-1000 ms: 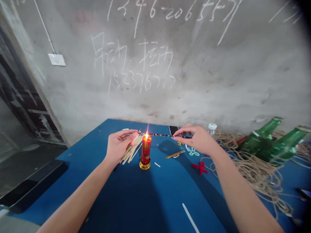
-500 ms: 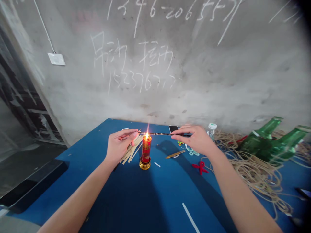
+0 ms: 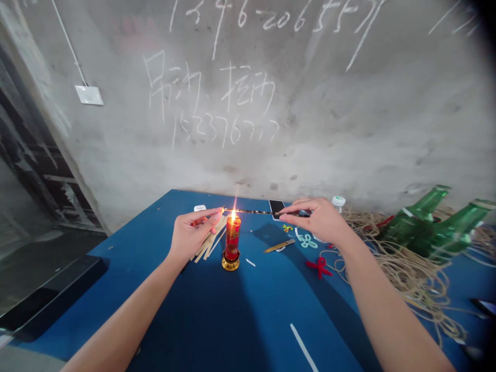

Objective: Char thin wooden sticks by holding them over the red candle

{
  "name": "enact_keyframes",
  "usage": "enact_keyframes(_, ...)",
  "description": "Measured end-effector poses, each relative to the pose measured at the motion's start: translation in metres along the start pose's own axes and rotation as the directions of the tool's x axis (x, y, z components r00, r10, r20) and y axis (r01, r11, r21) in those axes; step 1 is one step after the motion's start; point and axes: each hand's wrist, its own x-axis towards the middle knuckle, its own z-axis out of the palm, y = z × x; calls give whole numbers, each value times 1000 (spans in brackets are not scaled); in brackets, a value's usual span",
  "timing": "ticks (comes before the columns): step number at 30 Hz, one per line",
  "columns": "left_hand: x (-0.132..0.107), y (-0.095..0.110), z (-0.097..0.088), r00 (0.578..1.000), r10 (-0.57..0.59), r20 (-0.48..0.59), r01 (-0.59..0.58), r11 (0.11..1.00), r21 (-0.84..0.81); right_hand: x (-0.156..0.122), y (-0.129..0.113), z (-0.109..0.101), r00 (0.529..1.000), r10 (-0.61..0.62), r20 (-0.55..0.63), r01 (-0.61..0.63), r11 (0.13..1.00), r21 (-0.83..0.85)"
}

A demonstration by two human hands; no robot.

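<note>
A red candle [image 3: 233, 238] in a gold holder burns on the blue table [image 3: 217, 320]. I hold a thin dark, scorched strip [image 3: 253, 212] level just above the flame. My left hand [image 3: 192, 235] pinches its left end, fingers closed. My right hand [image 3: 320, 219] pinches the right end, fingers closed. The strip's left part sits in the flame. A pile of pale bamboo strips [image 3: 207, 243] lies on the table under my left hand.
A phone [image 3: 276, 207] lies behind the strip. A red knot [image 3: 319, 267], a teal knot [image 3: 307, 241] and a short strip [image 3: 279, 246] lie right of the candle. Tangled rope [image 3: 411, 274], two green bottles [image 3: 430, 222] and a small capped bottle [image 3: 338, 202] fill the right side. A concrete wall stands behind.
Both hands and the strip have shifted slightly to the right over the flame. The candle has not moved.
</note>
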Motion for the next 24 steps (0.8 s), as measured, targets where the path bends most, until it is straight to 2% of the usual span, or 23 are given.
enact_keyframes(10, -1, -1, 1, 999, 7, 45, -8, 1000, 22, -1, -4, -1, 999, 31, 35, -32, 999, 29)
enact_keyframes(24, -2, 6, 0, 1000, 15, 18, -15, 1000, 19, 0, -4, 2, 999, 9, 46, -9, 1000, -1)
